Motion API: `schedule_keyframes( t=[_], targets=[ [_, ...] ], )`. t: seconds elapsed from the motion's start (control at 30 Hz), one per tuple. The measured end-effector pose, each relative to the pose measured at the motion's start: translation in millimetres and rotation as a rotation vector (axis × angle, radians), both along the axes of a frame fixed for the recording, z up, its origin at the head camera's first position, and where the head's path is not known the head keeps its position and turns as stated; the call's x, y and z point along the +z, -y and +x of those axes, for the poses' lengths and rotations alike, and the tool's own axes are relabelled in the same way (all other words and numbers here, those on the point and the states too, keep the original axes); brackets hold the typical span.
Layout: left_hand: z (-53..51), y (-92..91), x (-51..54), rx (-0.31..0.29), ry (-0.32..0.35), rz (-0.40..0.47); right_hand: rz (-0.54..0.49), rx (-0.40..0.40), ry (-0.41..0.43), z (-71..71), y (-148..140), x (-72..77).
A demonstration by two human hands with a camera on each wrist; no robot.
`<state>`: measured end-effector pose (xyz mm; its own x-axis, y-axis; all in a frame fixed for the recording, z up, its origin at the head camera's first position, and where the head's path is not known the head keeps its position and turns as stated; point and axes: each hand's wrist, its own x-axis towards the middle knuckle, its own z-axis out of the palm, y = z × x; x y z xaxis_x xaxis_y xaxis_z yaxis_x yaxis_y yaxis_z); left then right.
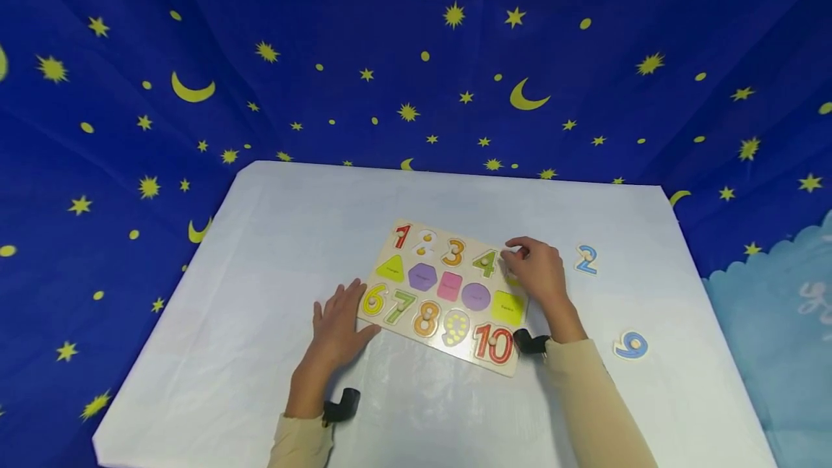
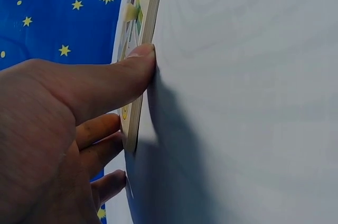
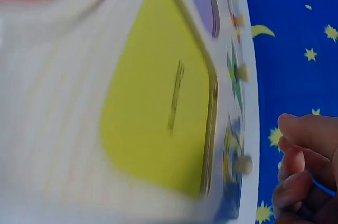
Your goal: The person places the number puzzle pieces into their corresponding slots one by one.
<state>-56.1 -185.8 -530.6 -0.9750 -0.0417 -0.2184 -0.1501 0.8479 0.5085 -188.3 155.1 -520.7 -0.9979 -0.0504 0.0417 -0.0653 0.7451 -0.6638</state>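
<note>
A blue moon-and-star backdrop (image 1: 338, 27) spans eight to three o'clock around the white table (image 1: 273, 230); a pale-blue cloud-edged patch (image 1: 773, 352) at four.

The head view looks forward and down across the bench (image 1: 227, 338); both wrist views catch the number board (image 1: 406, 260) up close (the left one nearly edge-on), so all three share it.

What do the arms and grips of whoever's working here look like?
They're a person's. The left grip and right grip are bare, with no gloves. Long beige sleeves cover the forearms. Beside each wrist, on the thumb side, sits a small, bent black piece. No cables show.
</note>
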Motion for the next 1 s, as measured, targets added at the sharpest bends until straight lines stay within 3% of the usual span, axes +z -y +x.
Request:
schedule_keyframes(
  t=[0.2, 0.7, 1.0],
  targets=[
    [2.2, 0.2, -1.1, -0.005, 0.000, -0.004, 0.014, -0.019, 0.022, 6.6, -21.0, -1.3],
    [-0.1, 0.8, -0.5, 0.000, -0.014, -0.004, 0.077, -0.167, 0.038, 4.8, -70.4, -3.1],
    [0.4, 1.7, -2.4, -0.007, -0.016, -0.005, 0.105, -0.194, 0.070, 8.3, -93.3, -8.5]
  ],
)
